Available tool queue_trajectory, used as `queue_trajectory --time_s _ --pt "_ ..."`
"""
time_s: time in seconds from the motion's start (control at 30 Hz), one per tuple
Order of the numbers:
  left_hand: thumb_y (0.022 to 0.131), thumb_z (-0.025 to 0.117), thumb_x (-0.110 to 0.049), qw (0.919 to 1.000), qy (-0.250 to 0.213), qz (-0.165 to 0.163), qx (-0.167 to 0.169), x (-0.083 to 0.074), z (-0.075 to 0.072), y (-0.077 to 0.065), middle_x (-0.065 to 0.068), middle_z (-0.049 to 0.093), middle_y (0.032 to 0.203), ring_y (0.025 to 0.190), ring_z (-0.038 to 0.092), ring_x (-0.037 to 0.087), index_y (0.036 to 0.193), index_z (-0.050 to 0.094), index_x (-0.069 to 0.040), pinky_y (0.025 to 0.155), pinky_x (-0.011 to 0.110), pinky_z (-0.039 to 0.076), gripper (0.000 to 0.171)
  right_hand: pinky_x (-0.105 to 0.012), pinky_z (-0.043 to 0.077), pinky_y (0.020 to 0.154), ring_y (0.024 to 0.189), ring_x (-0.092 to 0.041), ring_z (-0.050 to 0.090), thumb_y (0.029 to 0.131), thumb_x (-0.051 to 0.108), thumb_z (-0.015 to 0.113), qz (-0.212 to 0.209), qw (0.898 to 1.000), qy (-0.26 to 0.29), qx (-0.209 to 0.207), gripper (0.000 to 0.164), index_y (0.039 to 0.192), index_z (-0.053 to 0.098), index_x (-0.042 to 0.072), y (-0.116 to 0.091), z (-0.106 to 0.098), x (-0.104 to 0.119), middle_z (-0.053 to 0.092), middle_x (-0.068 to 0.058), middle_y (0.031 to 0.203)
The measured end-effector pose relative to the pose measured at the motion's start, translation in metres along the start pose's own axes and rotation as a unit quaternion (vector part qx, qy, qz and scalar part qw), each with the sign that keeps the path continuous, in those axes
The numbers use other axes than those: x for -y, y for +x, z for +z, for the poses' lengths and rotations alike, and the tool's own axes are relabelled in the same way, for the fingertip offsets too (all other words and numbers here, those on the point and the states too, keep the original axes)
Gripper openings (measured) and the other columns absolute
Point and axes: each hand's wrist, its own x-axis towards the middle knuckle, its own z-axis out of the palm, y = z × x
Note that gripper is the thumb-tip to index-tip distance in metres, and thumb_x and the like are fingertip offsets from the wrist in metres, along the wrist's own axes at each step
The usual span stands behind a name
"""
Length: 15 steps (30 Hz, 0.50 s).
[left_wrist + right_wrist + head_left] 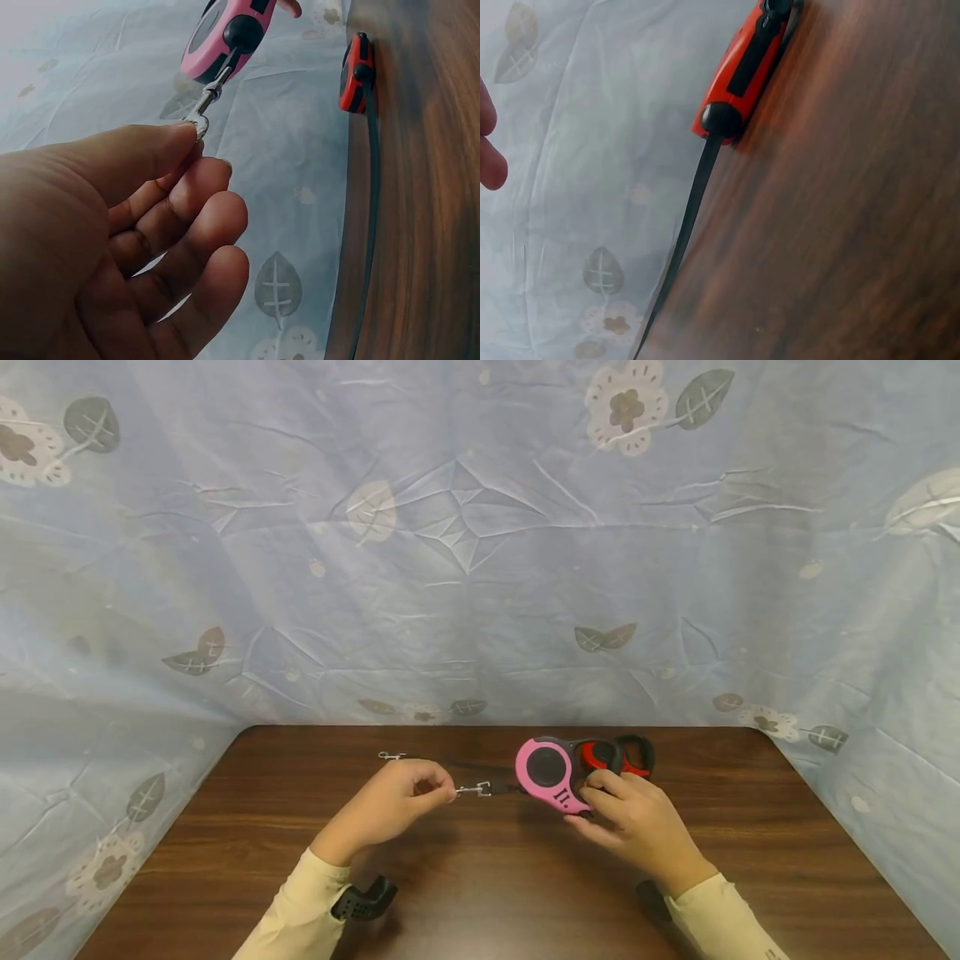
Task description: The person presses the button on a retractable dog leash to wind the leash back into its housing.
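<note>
Ideally, the left hand (397, 799) pinching the small silver metal clip (476, 790) should make any pull straight and gentle, while the right hand (633, 821) grips the round pink-and-black plastic leash reel (546, 766) above the brown wood-grain table (487, 877).

No words, brand or number can be read for certain. The pink leash (551, 768) bears dark marks (562, 797) on its casing, like two short bars with dots beside them; whether they are lettering cannot be told. The right sleeve (723, 914) shows a small dark print (773, 955), cut off and illegible.
</note>
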Motion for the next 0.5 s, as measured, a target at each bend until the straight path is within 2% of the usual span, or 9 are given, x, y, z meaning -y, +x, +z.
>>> queue_trajectory --time_s 0.23,0.5 --pt "0.102 0.068 -0.030 0.9999 0.006 0.013 0.008 -0.0019 0.0040 0.0008 -0.015 0.070 0.093 0.086 0.065 0.006 0.099 0.075 -0.021 0.077 0.028 0.054 0.012 -0.029 0.050 0.058 0.067 -0.012 0.053 0.102 0.048 0.063 0.000 1.000 0.004 0.011 0.038 0.092 0.074 0.013 -0.0004 0.0033 0.0050 0.064 0.006 0.096" --pt "0.101 0.070 -0.029 0.9996 0.000 0.000 0.028 -0.0021 0.0090 0.0010 -0.016 0.069 0.089 0.085 0.065 0.005 0.095 0.074 -0.022 0.077 0.028 0.054 0.010 -0.028 0.051 0.060 0.068 -0.011 0.054 0.100 0.045 0.066 -0.002 1.000 0.006 0.023 0.034 0.091 0.073 0.013 -0.0001 0.0045 0.0077 0.064 0.006 0.096"
